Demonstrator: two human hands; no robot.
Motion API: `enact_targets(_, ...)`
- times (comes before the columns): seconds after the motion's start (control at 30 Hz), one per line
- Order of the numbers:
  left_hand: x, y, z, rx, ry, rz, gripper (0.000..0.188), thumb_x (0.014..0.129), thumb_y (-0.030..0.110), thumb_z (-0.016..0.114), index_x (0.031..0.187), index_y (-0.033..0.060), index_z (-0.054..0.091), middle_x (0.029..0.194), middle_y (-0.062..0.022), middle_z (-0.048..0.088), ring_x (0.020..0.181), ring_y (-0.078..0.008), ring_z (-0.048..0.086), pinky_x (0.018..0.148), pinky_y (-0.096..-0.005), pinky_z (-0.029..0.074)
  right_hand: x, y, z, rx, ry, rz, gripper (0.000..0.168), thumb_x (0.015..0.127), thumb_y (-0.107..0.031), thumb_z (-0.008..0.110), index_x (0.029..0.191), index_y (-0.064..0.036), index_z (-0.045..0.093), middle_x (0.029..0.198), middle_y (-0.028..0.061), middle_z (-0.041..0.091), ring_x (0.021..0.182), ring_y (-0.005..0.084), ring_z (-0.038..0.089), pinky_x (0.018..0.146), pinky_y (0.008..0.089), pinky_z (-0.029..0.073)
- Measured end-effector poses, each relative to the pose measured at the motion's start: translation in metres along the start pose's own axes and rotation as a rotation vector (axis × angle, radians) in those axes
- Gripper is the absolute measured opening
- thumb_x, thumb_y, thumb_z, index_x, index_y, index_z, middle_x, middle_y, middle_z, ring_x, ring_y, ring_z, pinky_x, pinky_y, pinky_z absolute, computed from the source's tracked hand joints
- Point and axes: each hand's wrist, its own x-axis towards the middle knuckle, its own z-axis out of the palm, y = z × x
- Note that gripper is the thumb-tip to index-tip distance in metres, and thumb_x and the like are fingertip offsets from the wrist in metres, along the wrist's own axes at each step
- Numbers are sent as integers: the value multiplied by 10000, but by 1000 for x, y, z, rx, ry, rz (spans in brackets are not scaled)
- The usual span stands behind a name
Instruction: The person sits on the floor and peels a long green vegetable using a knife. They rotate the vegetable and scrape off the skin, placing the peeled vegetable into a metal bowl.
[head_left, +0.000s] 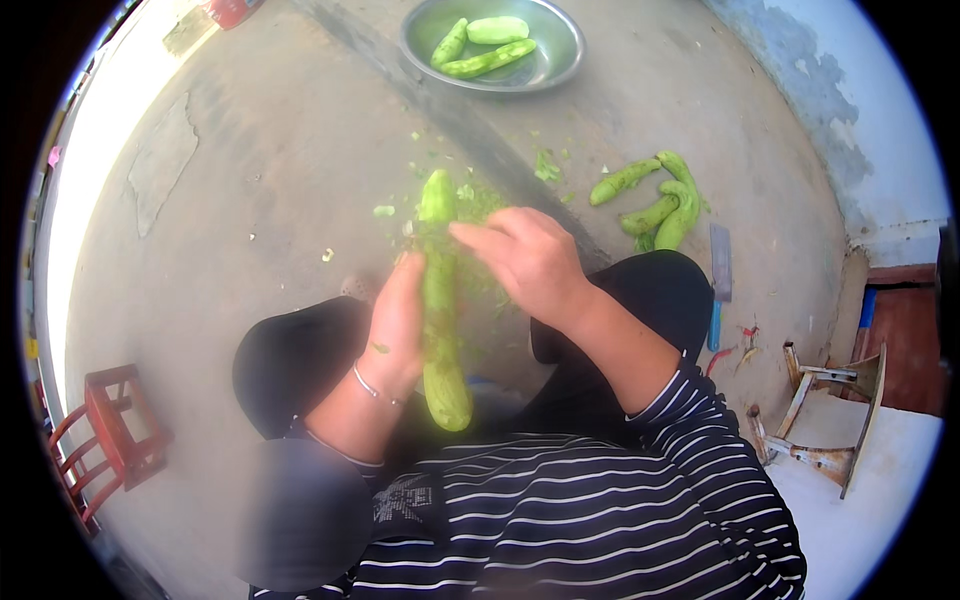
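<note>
A long green gourd (440, 315) stretches in front of my body, its far end paler and smoother than the rest. My left hand (401, 307) grips it along its left side, with a thin bangle at the wrist. Over the gourd's upper part, my right hand (525, 255) has its fingers closed on a small tool, a peeler by its look (430, 226), though blur hides its exact shape. Green peelings (484, 206) lie scattered on the floor under the gourd.
A metal basin (551, 75) with three pale gourds stands ahead. To the right lie several unpeeled gourds (679, 217) and a cleaver (720, 262) with a blue handle. A small red chair (124, 427) stands left; an overturned stool (817, 420) lies near the wall at right.
</note>
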Motion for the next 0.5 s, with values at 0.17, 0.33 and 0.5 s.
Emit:
enact_targets(0.17, -1, 3, 4, -30, -48, -25, 452, 1076, 501, 429, 1184, 89, 578, 964, -67, 604, 815, -176, 538, 681, -314, 485, 3, 25, -10, -26, 204, 288, 404, 836, -48, 759, 1226, -147, 725, 896, 55, 631, 810, 267, 653, 699, 387, 538)
enact_targets(0.33, 7, 1, -6, -212, -121, -80, 443, 1085, 487, 414, 1182, 84, 571, 960, -78, 571, 807, -180, 483, 663, -303, 442, -2, 2, -10, 120, 69, 115, 448, 825, -59, 767, 1256, -176, 724, 908, 58, 632, 814, 244, 657, 706, 369, 547)
enact_targets(0.5, 1, 3, -5, -264, -219, -97, 428, 1086, 472, 414, 1201, 89, 568, 955, -80, 548, 826, -184, 474, 665, -301, 440, -1, 7, 3, -72, 46, 89, 456, 820, -62, 762, 1256, -191, 723, 931, 57, 637, 821, 242, 659, 711, 384, 548)
